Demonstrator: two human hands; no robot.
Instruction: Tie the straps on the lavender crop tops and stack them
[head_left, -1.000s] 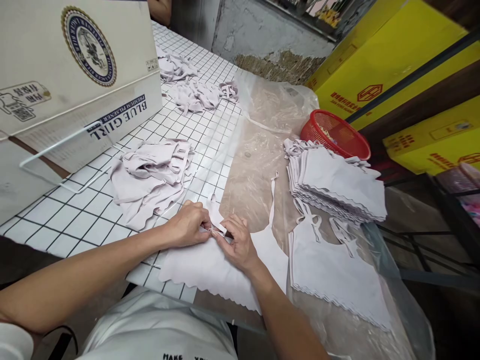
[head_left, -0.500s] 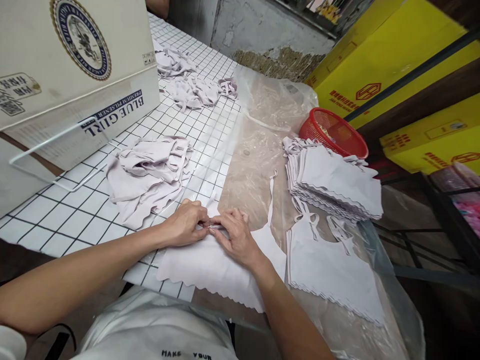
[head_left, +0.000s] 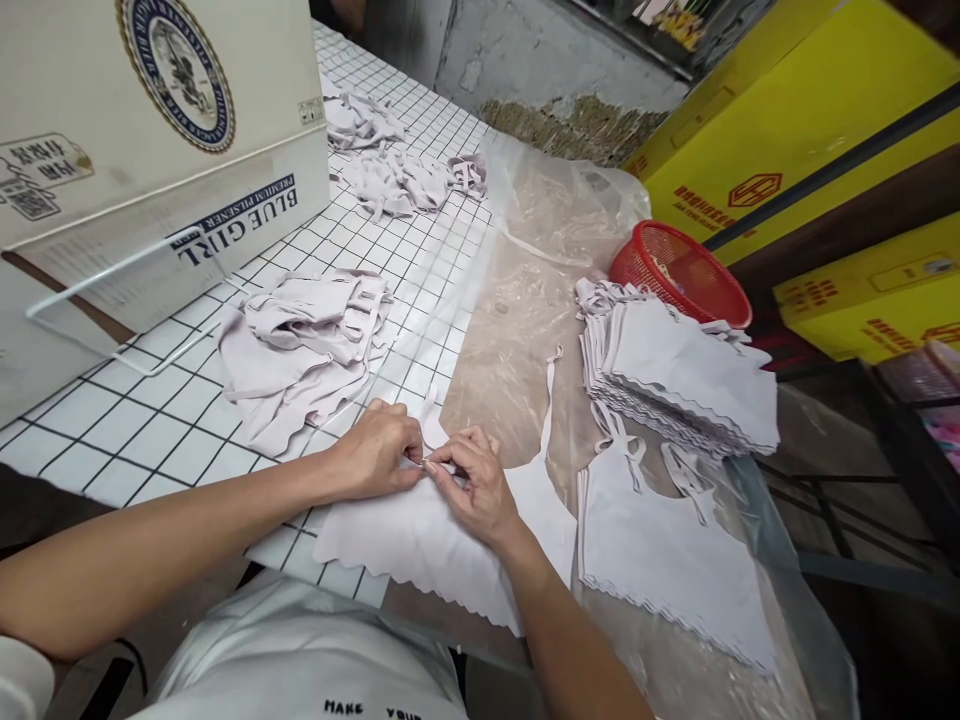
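A pale lilac camisole top (head_left: pixel 420 550) with a scalloped hem lies flat before me, one thin strap (head_left: pixel 550 400) stretching away on the right. My left hand (head_left: pixel 382 448) is closed, thumb and fingers pinching the top's upper edge. Right beside it, fingertips nearly touching, my right hand (head_left: pixel 474 478) also pinches that edge. The exact bit of cloth or strap between the fingertips is mostly hidden. To the right rests a small layered pile of matching tops (head_left: pixel 667 540), straps upward.
Behind that pile stands a taller stack of folded tops (head_left: pixel 686 370), against a red plastic basket (head_left: pixel 682 275). A crumpled heap of tops (head_left: pixel 300 350) lies left on the gridded tablecloth (head_left: pixel 180 440). A beer carton (head_left: pixel 247 215) stands far left; yellow boxes (head_left: pixel 810 130) are back right.
Both hands stay at the top's upper edge, with only small finger movements; the left fingers curl a little more. The whole view has shifted slightly.
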